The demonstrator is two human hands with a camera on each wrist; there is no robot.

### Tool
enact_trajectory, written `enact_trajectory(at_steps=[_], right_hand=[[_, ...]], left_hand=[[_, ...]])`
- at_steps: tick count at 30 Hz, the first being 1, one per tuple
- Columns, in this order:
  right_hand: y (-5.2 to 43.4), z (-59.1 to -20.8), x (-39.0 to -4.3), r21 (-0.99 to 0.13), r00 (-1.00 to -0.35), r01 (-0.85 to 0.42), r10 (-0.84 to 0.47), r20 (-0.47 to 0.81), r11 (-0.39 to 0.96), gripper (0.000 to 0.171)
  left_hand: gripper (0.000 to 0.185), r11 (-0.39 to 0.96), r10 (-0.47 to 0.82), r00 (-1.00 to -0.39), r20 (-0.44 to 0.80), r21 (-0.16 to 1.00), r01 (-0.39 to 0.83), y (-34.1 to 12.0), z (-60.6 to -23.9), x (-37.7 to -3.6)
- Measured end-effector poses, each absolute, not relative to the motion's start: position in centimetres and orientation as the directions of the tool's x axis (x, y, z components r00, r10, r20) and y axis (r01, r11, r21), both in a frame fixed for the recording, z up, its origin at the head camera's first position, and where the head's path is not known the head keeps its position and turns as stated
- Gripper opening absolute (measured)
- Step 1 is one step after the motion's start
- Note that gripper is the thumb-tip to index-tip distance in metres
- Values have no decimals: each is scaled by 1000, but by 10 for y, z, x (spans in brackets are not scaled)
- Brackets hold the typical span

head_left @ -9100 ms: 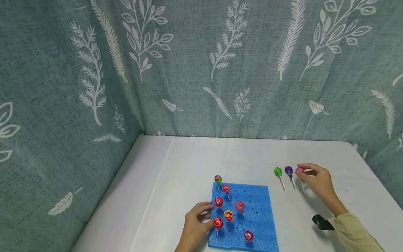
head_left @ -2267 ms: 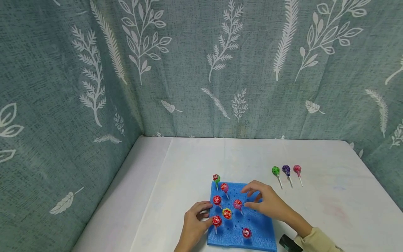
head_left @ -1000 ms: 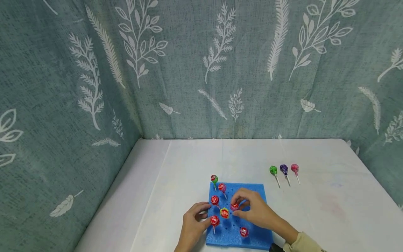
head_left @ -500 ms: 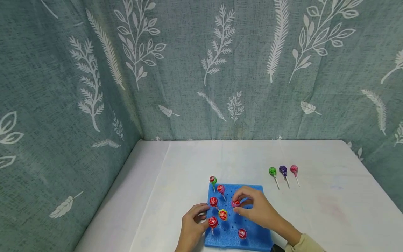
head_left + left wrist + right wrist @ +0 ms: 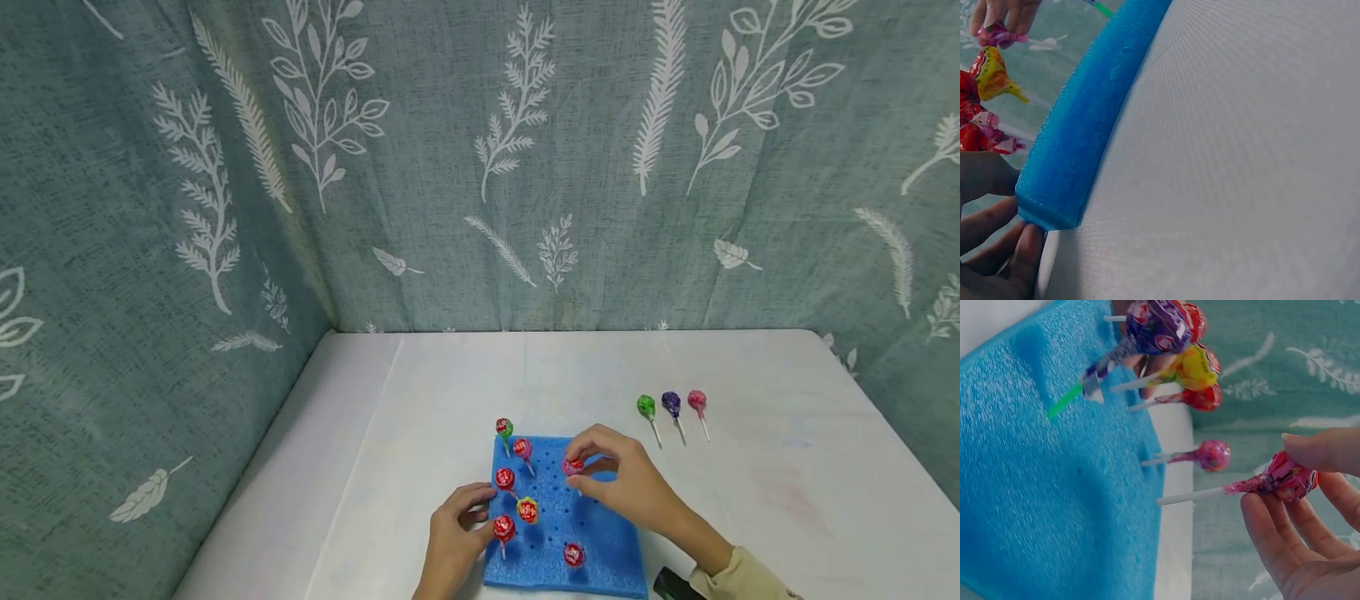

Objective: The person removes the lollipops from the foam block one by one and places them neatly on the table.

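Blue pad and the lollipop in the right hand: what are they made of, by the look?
Blue pad: looks like soft foam, matte; the right wrist view shows a grainy, porous face with punched holes. Lollipop pinched by the right hand: crinkled glossy wrapper, probably plastic film; smooth white stick, paper or plastic, cannot tell which.
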State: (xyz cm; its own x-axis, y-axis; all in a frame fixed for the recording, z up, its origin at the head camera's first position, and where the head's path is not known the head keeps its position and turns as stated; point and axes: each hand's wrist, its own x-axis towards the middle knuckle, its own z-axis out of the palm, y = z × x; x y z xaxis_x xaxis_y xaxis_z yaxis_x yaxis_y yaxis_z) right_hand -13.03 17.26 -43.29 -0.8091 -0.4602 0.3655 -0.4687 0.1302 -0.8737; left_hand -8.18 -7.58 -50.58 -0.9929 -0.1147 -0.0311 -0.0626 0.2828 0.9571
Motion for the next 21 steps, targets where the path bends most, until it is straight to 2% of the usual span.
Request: enact_trajectory(at_steps=[7,14,21], right_hand=[[183,-428,-132,-870,-832,-467,-414,370,159,24],[195,-423,-134,-855,-838,-488,-369,402,177,24],[209,-420,-135,-844,-846,-497,-332,418,203,24]], left_hand=[[39,274,-113,-993,-33,960,-63,-75,-507,-82],[41,218,-101,-995,14,976,-8,-76,-512,-83],[40,256,-100,-995,3,966,-23,-77,-509,-81]])
